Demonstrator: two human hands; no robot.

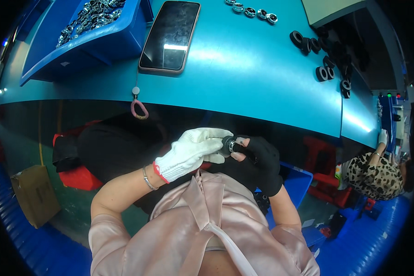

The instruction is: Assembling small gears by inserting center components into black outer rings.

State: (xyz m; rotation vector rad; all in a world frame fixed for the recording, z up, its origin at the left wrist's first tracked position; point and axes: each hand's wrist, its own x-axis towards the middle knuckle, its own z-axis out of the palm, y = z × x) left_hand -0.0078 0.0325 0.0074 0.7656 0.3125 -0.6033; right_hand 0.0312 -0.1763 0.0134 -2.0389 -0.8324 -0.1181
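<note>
My left hand point(194, 149), in a white knit glove with a red cuff, is closed on a small round part point(227, 146), black with a shiny metal ring. My right hand point(262, 158) wears a black glove with bare thumb and fingertip showing, and it grips the same part from the right. Both hands meet in front of my body, below the near edge of the teal table point(244, 73). The fingers hide much of the part, so its full shape cannot be made out.
A blue bin point(85, 55) of shiny metal rings stands at the far left, beside a phone point(170, 37) with a pink loop strap point(139, 110). Black rings point(322, 73) and metal rings point(250, 12) lie at the far right. A cardboard box point(36, 195) is on the floor; another person point(375, 172) sits at right.
</note>
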